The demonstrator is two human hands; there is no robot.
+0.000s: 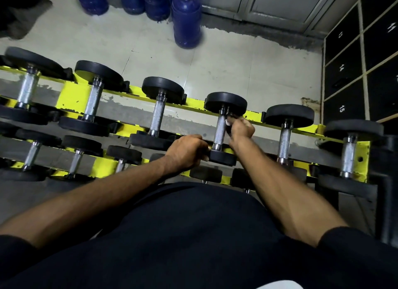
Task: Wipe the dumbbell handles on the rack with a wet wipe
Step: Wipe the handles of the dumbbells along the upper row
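A yellow dumbbell rack (73, 94) holds several black dumbbells with knurled steel handles on two tiers. My right hand (241, 128) is wrapped around the right side of the fourth top-row dumbbell handle (220, 131), near its far end, and pinches a small white wet wipe (227, 122) against the steel. My left hand (188, 152) grips the near black weight head (223, 158) of that same dumbbell from its left side. Most of the wipe is hidden inside my fingers.
Blue water jugs (187, 19) stand on the tiled floor behind the rack. Black numbered lockers (342, 69) line the right wall. Neighbouring dumbbells (158, 116) (285, 138) sit close on both sides. My dark shirt fills the bottom of the view.
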